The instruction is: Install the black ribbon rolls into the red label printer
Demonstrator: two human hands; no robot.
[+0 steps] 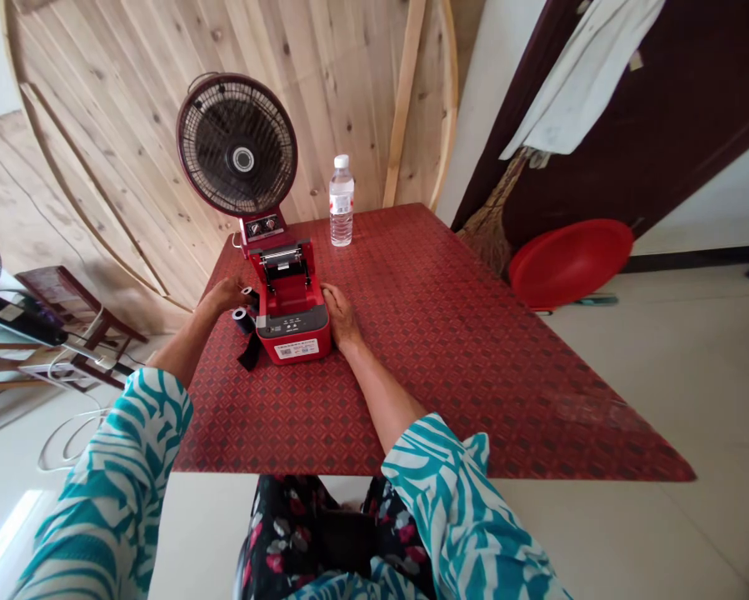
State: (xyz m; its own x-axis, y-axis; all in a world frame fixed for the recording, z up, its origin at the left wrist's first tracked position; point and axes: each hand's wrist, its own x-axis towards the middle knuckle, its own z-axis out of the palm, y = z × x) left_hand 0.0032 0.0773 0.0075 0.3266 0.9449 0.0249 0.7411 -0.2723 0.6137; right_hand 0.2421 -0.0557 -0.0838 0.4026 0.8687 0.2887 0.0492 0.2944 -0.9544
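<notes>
I have 2 bare hands in my head view, both at a red machine (pixel 294 322) that sits toward the left side of a red patterned table (pixel 449 350). Its cover (pixel 285 262) is raised at the back, so I can see into the red bay; the dark front panel carries small buttons, and a white label (pixel 297 349) is stuck on the front face. My right hand (pixel 342 317) lies open along the machine's right side, thumb near the top edge, palm against the casing. My left hand (pixel 227 294) is on the other side, fingers at the farther of 2 dark rolls (pixel 252 298) with pale cores; I cannot tell whether they are closed on it. The nearer roll (pixel 242 321) sits just beside the machine's left front corner, and a black strip (pixel 249 353) lies on the table just in front of it; I can't make out whether they are joined. Behind the machine I see a dark red fan (pixel 237 145) with 2 knobs on its base, and to its right an upright clear bottle (pixel 342 202) with a white cap. Well apart, beyond the table's right side, a red basin (pixel 571 262) leans near a broom (pixel 494 218).
</notes>
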